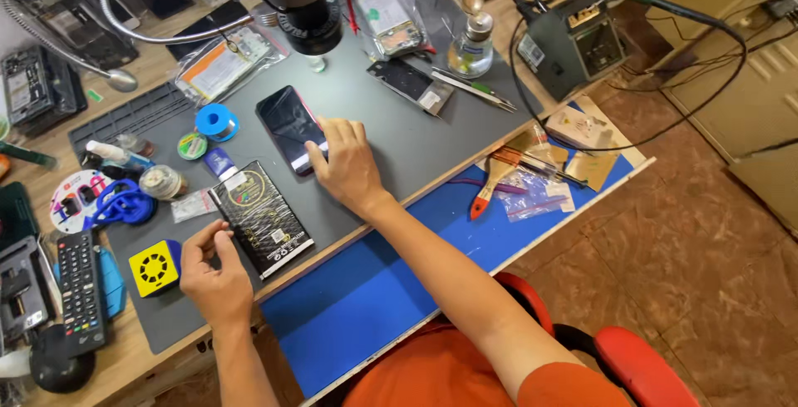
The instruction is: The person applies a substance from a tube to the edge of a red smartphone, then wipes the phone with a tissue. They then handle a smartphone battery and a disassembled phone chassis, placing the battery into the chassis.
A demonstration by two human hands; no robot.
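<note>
A dark smartphone (287,123) with a reddish edge lies face up on the grey work mat (399,133). My right hand (345,166) rests on its near end, fingers pressing the lower corner. A black phone battery (260,218) lies on the mat between my hands. My left hand (212,274) hovers just left of the battery, thumb and fingertips pinched together on something too small to make out. A yellow and blue block (154,268) sits beside that hand.
A microscope head (309,8) hangs over the mat's far side. Around it: solder spool (216,120), small jars, bagged parts (224,62), glass bottle (471,45), tweezers (470,87), soldering station (569,41). A remote (81,291) lies left, a brush (490,182) on the blue mat (374,291).
</note>
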